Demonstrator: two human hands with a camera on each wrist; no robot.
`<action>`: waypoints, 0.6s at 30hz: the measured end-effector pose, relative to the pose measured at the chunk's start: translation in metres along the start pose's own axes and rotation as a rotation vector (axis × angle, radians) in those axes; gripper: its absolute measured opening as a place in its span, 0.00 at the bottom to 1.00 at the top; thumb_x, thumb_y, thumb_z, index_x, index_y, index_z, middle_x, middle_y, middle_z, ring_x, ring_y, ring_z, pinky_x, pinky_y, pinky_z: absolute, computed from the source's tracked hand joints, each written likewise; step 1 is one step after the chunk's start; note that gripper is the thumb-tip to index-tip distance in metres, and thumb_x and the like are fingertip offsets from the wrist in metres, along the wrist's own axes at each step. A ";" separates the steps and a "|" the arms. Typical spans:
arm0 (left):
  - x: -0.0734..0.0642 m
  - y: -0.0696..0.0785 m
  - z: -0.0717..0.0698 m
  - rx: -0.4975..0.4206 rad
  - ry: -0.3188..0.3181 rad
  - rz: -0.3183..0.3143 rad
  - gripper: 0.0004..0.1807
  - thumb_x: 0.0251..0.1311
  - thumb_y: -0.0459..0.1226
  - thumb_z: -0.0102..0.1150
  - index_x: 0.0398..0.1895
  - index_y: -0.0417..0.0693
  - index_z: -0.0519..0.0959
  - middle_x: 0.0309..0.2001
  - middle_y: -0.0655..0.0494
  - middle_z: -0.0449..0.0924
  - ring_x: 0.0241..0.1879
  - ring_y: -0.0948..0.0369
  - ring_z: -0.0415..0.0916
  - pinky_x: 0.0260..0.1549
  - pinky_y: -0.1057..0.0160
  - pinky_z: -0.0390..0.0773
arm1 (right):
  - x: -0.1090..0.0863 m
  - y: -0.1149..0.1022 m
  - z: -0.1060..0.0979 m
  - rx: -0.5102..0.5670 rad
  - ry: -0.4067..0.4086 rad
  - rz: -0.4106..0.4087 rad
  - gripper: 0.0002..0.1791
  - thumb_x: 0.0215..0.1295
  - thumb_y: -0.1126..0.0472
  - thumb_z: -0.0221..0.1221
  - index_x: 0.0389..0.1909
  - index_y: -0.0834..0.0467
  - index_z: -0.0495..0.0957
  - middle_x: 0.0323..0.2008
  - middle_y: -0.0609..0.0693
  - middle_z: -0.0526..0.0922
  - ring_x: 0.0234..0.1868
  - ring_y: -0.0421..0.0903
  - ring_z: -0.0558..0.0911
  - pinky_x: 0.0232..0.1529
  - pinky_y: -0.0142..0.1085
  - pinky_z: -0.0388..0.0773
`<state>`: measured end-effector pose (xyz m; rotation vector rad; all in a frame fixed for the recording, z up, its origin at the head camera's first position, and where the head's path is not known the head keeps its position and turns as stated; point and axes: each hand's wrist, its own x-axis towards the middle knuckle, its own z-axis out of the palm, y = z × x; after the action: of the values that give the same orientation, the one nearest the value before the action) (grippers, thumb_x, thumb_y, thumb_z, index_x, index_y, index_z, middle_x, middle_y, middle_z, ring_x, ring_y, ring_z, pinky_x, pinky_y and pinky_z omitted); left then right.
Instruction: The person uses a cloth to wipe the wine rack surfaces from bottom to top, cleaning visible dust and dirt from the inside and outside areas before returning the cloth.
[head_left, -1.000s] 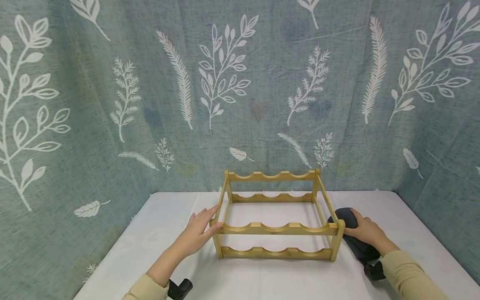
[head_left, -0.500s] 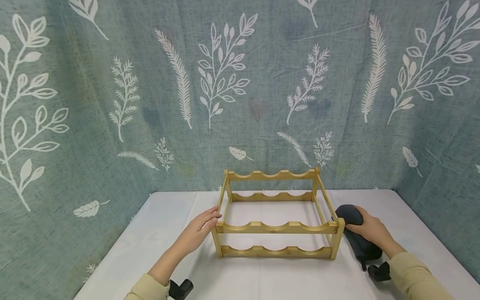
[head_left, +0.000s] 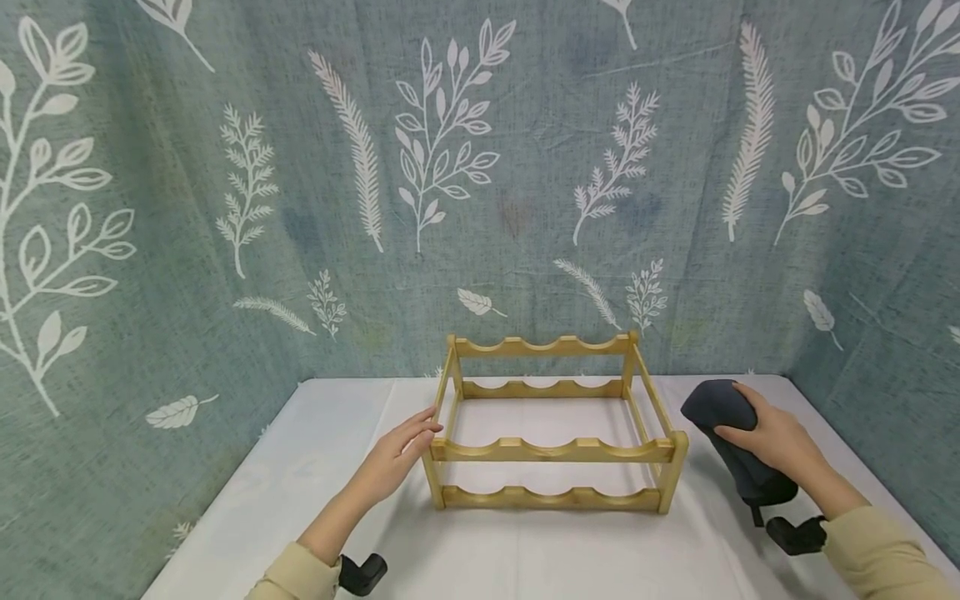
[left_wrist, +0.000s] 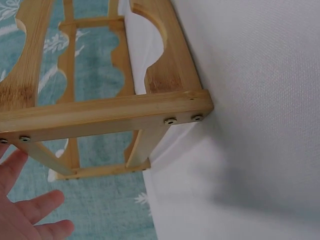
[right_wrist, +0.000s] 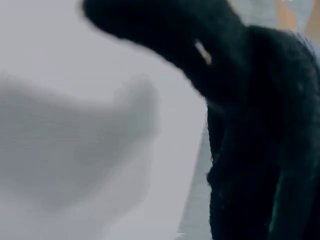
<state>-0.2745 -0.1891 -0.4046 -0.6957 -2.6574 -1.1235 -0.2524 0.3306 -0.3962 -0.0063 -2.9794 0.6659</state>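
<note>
Right of the wooden rack [head_left: 582, 450], a right hand [head_left: 783, 443] grips a dark bundle [head_left: 738, 460] — likely soft, light, best held around its middle — while the left hand [head_left: 393, 456], fingers loosely extended, lies at the rack's left end.

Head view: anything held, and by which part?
The right hand grips the dark-blue fabric item near its wide upper end; the left hand holds nothing.

Cloth-lined booth [head_left: 90, 350] (leafy drapes [head_left: 525, 267], white table [head_left: 337, 425])
</note>
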 end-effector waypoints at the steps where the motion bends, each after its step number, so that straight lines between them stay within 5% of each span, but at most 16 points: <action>1: 0.000 0.000 0.000 -0.003 0.002 0.003 0.17 0.69 0.45 0.42 0.49 0.47 0.78 0.64 0.52 0.65 0.65 0.50 0.58 0.60 0.45 0.60 | -0.002 -0.002 -0.003 -0.004 0.009 -0.007 0.52 0.55 0.37 0.57 0.67 0.68 0.45 0.58 0.80 0.58 0.52 0.77 0.63 0.42 0.66 0.66; 18: 0.001 -0.004 0.001 -0.026 0.011 0.000 0.16 0.68 0.45 0.43 0.46 0.49 0.79 0.64 0.52 0.65 0.65 0.50 0.58 0.59 0.43 0.60 | -0.031 -0.063 -0.047 0.034 0.098 -0.176 0.50 0.55 0.41 0.60 0.69 0.61 0.48 0.59 0.75 0.60 0.54 0.74 0.64 0.43 0.66 0.66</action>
<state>-0.2776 -0.1899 -0.4075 -0.6925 -2.6380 -1.1601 -0.2161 0.2928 -0.3302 0.2162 -2.8322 0.6736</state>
